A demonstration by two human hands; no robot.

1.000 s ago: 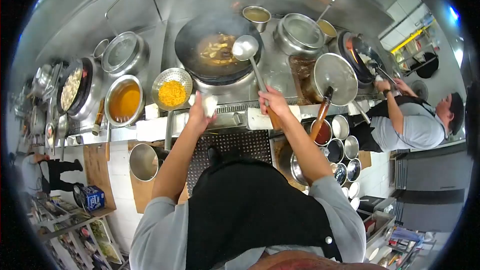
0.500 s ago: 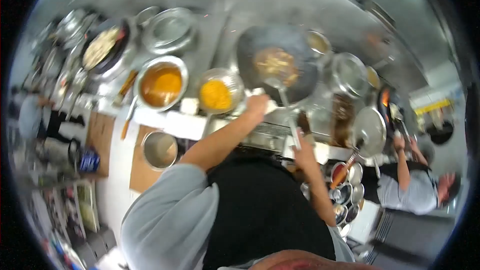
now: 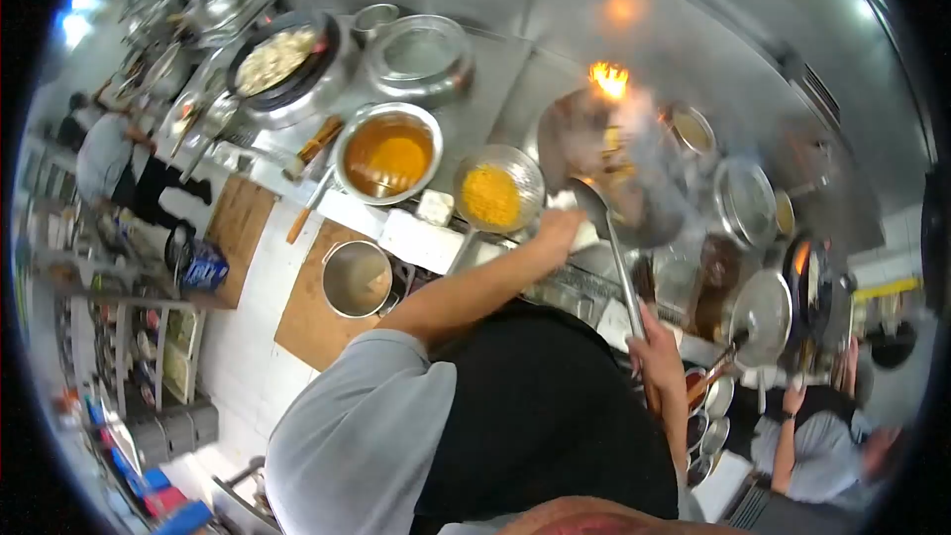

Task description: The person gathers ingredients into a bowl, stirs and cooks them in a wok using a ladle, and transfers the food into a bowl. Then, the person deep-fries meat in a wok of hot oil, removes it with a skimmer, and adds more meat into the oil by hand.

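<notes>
My left hand [image 3: 560, 231] is closed on a folded white cloth [image 3: 584, 237] at the near rim of a dark wok [image 3: 567, 137]. Brown and yellowish pieces of food [image 3: 620, 170] are in the wok, partly hidden by smoke. A flame [image 3: 609, 79] rises at its far side. In my right hand [image 3: 658, 347], the fingers wrap the handle of a long metal ladle [image 3: 588, 197], whose bowl is by the wok's near edge. Beside my left hand, a strainer [image 3: 526, 168] holds yellow bits [image 3: 490, 195].
A pot of orange liquid [image 3: 428, 121] stands left of the strainer, near a white block [image 3: 435, 207]. Farther left is a pan of pale food [image 3: 277, 61]. A steel pot [image 3: 357, 279] sits lower left. At right are a round mesh skimmer [image 3: 763, 317] and another person [image 3: 812, 451].
The ladle has come back from the food to the wok's near edge. Flame and smoke have appeared at the wok, and the food looks tossed. My view has swung, shifting the scene rightward.
</notes>
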